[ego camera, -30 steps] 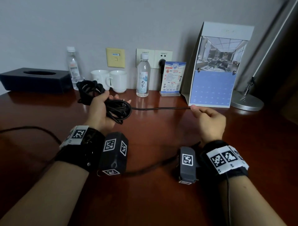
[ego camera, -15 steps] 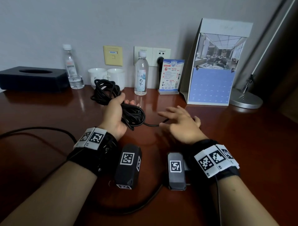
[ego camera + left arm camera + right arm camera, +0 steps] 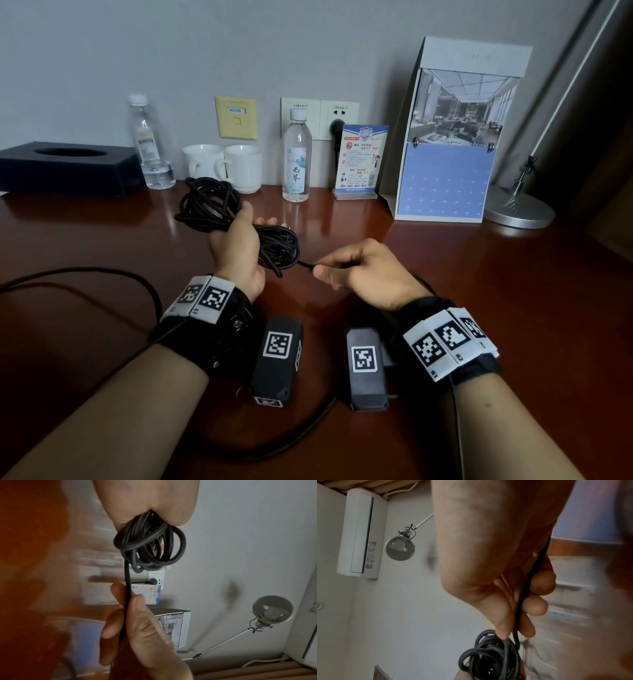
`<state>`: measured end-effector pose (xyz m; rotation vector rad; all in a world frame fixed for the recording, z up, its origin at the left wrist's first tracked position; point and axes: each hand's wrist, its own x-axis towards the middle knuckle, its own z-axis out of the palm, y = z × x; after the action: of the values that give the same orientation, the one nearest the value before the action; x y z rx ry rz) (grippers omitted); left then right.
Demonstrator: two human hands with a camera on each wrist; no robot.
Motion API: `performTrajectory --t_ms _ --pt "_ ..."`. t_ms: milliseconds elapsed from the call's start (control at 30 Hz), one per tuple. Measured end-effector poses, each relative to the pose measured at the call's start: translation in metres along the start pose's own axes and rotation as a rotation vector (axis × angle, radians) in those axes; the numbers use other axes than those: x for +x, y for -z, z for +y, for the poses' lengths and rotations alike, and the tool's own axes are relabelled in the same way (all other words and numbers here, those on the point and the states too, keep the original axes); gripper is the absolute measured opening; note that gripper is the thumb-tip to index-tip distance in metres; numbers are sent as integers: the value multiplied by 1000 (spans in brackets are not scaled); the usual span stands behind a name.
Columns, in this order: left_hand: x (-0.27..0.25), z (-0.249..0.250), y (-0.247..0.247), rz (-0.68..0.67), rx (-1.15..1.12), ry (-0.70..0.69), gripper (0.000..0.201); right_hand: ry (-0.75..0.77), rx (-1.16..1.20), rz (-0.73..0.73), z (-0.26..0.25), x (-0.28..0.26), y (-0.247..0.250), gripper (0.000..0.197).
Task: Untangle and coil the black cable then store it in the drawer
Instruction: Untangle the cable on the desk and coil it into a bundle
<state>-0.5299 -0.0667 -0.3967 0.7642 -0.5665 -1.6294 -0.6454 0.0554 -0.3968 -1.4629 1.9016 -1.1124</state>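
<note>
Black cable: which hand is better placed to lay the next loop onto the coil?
Right. The right hand already pinches the free strand beside the coil of the black cable, while the left hand is full, gripping the bundle.

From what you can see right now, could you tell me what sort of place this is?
Probably a hotel room desk: a polished wooden desk with two white mugs and complimentary-looking water bottles, a tissue box, a notice card and a wall air conditioner.

Bare red-brown wooden bench [image 3: 479, 291] lies open at the frame's right; along the wall stand clear plastic bottles [image 3: 296, 157], white mugs [image 3: 241, 168], a blue desk calendar [image 3: 445, 171].
</note>
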Motion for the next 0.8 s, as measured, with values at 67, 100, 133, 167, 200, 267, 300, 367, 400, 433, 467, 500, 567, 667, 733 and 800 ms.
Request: performTrajectory --t_ms 67,100,133,167,200,267,300,367,400,433,467,500,567,667,733,800 --pt "0 0 1 -3 16 -10 14 11 -17 -4 -1 -1 1 6" --pt "0 0 1 -4 23 -15 14 12 -26 -7 -1 -1 1 6" --pt "-1 -1 0 -7 42 -35 14 7 -33 -7 -1 -1 1 6" --pt "-3 -1 -1 -13 77 -71 13 0 -41 -10 -1 -1 1 6" --pt "-6 -1 -2 -22 119 -114 11 -8 -49 -17 -1 -1 1 7" --pt "-4 -1 -2 -12 203 -214 9 -19 -56 -30 -1 -1 2 12" --pt "-3 0 -1 4 233 -250 14 -22 -60 -33 -1 -1 3 14" --pt "1 1 1 36 279 -289 39 -28 -73 -28 -2 -2 4 14" --pt "6 0 3 50 295 -305 47 -31 -76 -4 -2 -2 5 12" --pt "11 0 6 66 314 -316 48 -22 -79 43 -2 -2 5 8" --pt "13 1 7 85 335 -322 47 1 -85 116 -1 -2 6 7" --pt "15 3 8 114 365 -311 47 24 -85 203 1 -1 7 12" --pt "21 5 11 162 402 -281 53 60 -33 343 4 0 9 15" --pt "25 6 15 174 446 -250 62 117 156 364 6 0 10 15" --pt "23 5 14 156 454 -239 64 176 269 288 3 -2 10 15" --pt "22 2 13 136 456 -206 59 222 325 209 -1 -3 10 19"
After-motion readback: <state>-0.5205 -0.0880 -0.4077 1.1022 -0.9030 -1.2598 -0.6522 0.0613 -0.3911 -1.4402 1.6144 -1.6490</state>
